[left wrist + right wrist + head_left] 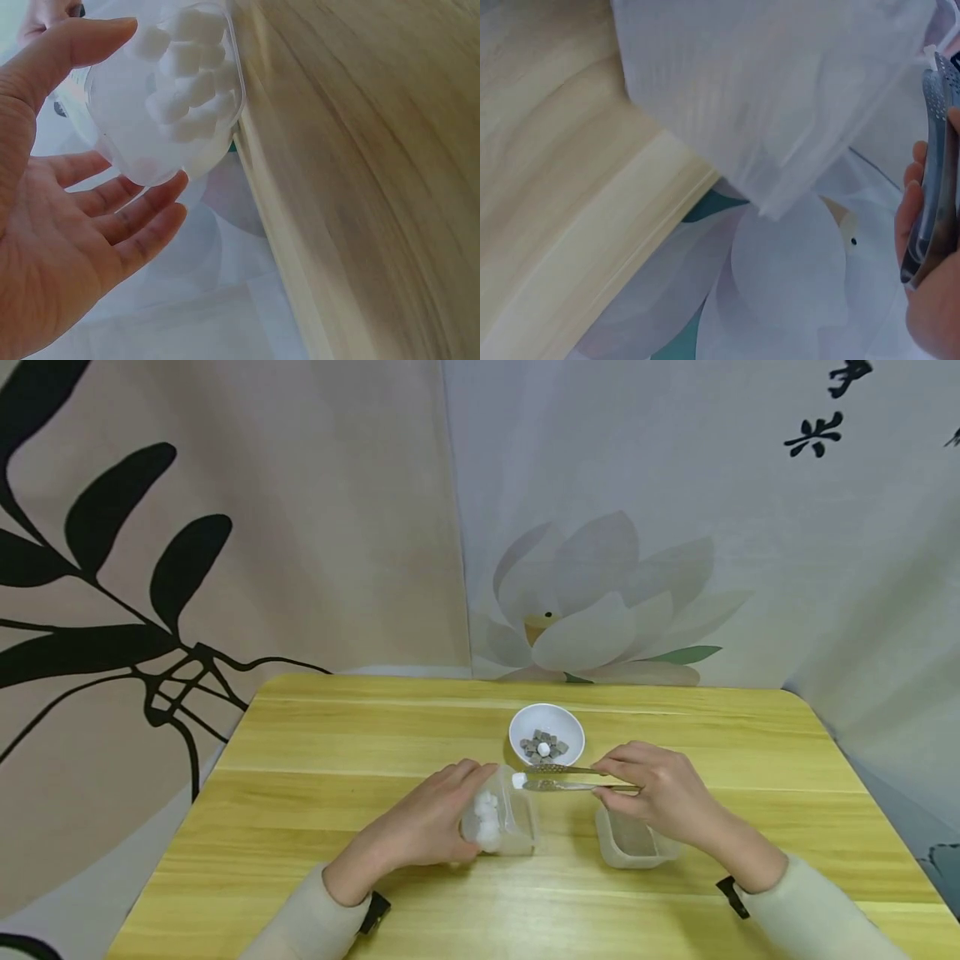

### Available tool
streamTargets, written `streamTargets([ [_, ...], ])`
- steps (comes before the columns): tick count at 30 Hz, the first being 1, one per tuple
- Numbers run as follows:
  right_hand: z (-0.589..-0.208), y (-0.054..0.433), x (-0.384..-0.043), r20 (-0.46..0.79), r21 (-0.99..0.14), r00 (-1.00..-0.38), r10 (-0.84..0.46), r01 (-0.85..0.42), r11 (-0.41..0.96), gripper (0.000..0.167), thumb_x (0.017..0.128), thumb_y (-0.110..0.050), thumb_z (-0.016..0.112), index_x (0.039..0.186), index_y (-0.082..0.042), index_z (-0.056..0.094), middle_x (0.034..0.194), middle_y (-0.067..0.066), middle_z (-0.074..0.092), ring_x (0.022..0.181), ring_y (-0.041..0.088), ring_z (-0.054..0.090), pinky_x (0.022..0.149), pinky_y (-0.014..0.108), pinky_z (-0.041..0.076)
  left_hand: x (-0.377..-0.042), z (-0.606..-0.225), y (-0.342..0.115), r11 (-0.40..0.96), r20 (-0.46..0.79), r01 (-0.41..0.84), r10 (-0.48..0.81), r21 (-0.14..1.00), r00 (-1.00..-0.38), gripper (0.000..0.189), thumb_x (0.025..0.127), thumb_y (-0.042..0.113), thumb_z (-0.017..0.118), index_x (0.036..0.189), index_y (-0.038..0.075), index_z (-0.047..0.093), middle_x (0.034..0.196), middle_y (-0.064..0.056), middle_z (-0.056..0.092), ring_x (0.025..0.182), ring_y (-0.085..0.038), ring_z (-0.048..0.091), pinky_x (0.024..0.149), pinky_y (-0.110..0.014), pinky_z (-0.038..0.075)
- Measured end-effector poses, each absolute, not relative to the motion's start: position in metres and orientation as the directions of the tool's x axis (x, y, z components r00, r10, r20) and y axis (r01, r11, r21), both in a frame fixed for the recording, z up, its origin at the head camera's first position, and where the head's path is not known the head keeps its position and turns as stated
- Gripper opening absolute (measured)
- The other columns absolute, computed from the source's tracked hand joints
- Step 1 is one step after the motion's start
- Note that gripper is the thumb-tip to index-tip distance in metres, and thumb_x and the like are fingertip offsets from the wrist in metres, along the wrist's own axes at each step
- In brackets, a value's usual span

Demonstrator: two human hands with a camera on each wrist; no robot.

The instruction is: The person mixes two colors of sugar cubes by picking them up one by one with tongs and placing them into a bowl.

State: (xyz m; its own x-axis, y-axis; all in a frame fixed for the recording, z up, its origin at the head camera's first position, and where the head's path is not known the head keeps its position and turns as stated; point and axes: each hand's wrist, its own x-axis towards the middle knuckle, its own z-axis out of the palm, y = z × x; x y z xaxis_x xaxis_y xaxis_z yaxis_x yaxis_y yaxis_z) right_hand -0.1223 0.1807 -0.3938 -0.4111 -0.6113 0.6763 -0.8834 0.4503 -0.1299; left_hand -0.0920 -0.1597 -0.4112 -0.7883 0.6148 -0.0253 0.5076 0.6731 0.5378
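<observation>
My left hand [416, 827] grips a clear plastic tub [522, 835] tipped on its side, mouth facing right. White rounded lumps [191, 82] are gathered along one side of it, seen through its base in the left wrist view. Metal tongs [558, 786] are held between the thumb and fingers of my right hand [660, 789]. At the tongs' tips, by the tub's mouth, is one white lump [519, 780]. Just behind stands a white bowl [549, 713] with several grey cubes [536, 747] and one white lump [543, 749] inside.
Below my right hand sits a second translucent plastic container [633, 862], which looms large in the right wrist view. The wooden table [360, 718] ends at the back against a printed cloth [360, 527]. A black strap piece [375, 912] shows at the left wrist.
</observation>
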Motion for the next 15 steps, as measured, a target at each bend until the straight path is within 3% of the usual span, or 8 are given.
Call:
streamTargets([
  [9,-0.387,0.198,-0.142,0.665,-0.154,-0.499,-0.555,-0.819,0.552,0.047,0.106,-0.043,0.056,0.094,-0.005,0.081,0.09,0.004,0.076,0.072,0.02,0.071,0.052,0.029,0.053,-0.093,-0.413,-0.16,0.662,0.0,0.518,0.616,0.542,-0.787,0.102,0.071,0.018,0.091,0.159,0.008,0.04,0.137,-0.006,0.054,0.121,-0.023,0.055,0.106,-0.046,0.049],
  [15,-0.392,0.207,-0.15,0.607,-0.178,-0.597,-0.525,-0.746,0.642,0.016,0.083,-0.015,0.08,0.095,-0.004,0.081,0.09,0.006,0.076,0.071,0.022,0.072,0.051,0.034,0.054,-0.092,-0.412,-0.16,0.66,-0.002,0.517,0.618,0.545,-0.786,0.102,0.071,0.018,0.091,0.159,0.009,0.04,0.137,-0.007,0.054,0.121,-0.023,0.055,0.106,-0.046,0.048],
])
